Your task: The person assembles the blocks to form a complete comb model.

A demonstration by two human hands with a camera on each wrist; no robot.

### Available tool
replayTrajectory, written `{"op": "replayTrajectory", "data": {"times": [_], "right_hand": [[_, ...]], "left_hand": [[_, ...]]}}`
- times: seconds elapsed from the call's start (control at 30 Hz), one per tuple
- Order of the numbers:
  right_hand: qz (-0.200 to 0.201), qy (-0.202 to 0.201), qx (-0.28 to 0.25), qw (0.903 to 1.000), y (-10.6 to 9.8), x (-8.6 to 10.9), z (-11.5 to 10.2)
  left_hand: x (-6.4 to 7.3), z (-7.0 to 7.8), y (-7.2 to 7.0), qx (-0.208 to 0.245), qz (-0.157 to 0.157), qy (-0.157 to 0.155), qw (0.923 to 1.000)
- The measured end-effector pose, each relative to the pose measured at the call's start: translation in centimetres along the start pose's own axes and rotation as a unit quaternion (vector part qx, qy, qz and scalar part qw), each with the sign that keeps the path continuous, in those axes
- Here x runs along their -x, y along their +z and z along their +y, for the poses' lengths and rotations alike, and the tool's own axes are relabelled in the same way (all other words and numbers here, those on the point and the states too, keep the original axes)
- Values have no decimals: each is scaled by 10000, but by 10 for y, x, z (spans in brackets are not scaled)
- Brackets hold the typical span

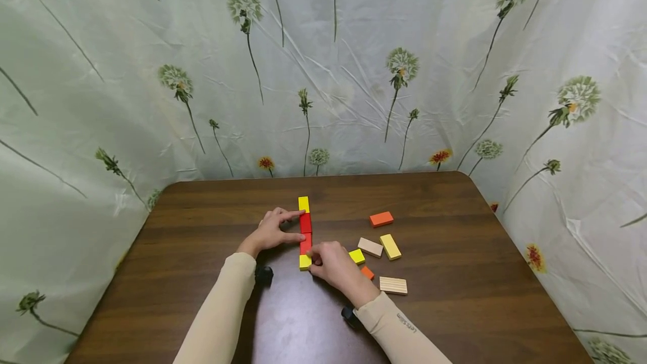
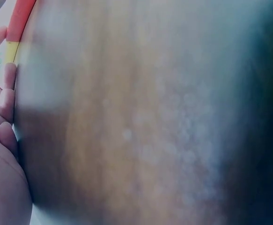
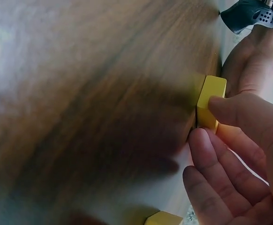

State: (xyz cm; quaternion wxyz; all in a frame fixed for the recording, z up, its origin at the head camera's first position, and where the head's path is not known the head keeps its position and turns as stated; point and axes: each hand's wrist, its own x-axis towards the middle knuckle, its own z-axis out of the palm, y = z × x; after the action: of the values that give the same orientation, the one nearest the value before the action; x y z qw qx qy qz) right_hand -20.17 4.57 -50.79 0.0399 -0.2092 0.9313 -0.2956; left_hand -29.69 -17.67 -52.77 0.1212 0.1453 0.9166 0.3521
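Several wooden blocks form one straight line on the table point(image 1: 283, 302). It runs from a far yellow block point(image 1: 303, 204) through a red block point(image 1: 305, 223) and a second red block point(image 1: 305, 243) to a near yellow block point(image 1: 305, 263). My left hand point(image 1: 271, 232) lies along the line's left side, index finger and thumb stretched out to the red blocks. At the near end, my right hand point(image 1: 336, 265) pinches the near yellow block. The right wrist view shows the thumb point(image 3: 230, 110) pressed on this yellow block point(image 3: 212, 89), the other fingers curled beside it.
Loose blocks lie right of the line: an orange block point(image 1: 381, 219), a pale wood block point(image 1: 370, 247), a light yellow block point(image 1: 390, 246) and a ridged wood block point(image 1: 393, 285). Near my right hand are a bright yellow block point(image 1: 356, 256) and an orange one point(image 1: 367, 272). A flowered curtain point(image 1: 343, 100) hangs behind.
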Motion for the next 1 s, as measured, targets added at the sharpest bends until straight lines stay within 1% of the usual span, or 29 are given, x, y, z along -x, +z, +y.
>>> {"op": "replayTrajectory", "data": {"times": [0.07, 0.23, 0.3, 0.37, 0.53, 0.63, 0.8, 0.9, 1.0], "right_hand": [[33, 7, 18, 10000, 1, 0, 0], [132, -162, 38, 9998, 3, 2, 1], [153, -224, -16, 9996, 3, 2, 1], [154, -218, -120, 9996, 2, 3, 2], [153, -165, -515, 9984, -6, 5, 9], [332, -115, -633, 9974, -17, 6, 16], [703, 304, -566, 9955, -41, 8, 33], [868, 632, -507, 9929, -54, 9, 45], [1047, 879, -457, 9896, -65, 11, 57]], "left_hand": [[0, -2, 0, -5, 2, 46, 10000], [1, -6, 0, -158, 53, 134, 9998], [0, -7, 0, -223, 50, 141, 9996], [0, -6, 0, -196, 23, 130, 9997], [0, -2, 0, -84, -14, 109, 9999], [0, -2, 0, -72, 1, 101, 9999], [-2, -4, 1, -17, -25, 73, 10000], [-2, -4, 1, -5, -36, 41, 10000], [-1, -5, 1, 24, -47, 18, 10000]]}}
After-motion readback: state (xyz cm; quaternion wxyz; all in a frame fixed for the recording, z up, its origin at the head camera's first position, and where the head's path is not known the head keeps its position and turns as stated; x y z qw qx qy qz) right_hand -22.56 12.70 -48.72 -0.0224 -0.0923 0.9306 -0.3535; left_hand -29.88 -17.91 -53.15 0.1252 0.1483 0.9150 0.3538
